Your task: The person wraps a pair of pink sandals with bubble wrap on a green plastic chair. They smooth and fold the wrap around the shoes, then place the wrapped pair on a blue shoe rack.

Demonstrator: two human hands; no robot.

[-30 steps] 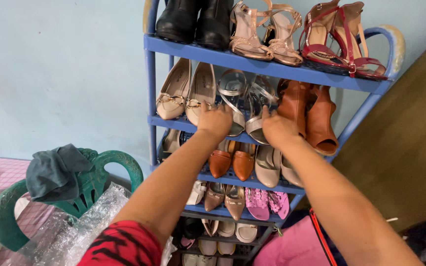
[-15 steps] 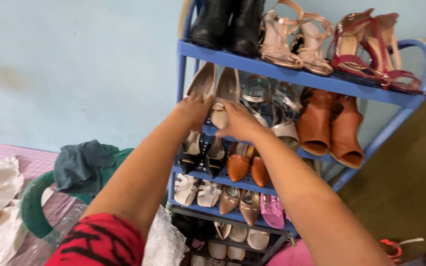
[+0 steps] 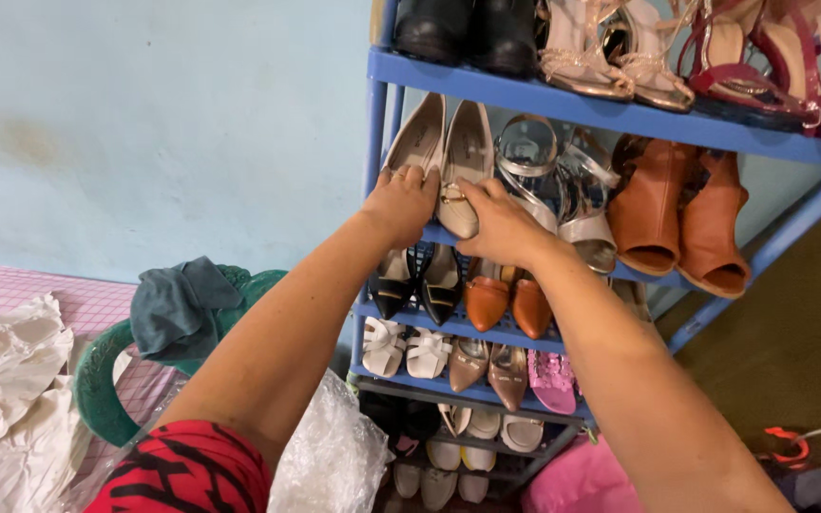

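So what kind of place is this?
Likely a room in a home: a blue shoe rack full of shoes against a pale wall, a green plastic chair with a cloth on it.

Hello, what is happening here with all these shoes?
A person stands at a blue shoe rack full of shoes. Both hands are on the pair of beige flat shoes on the second shelf: the left hand covers the toe of the left shoe, the right hand touches the toe of the right one. Silver heels stand beside them.
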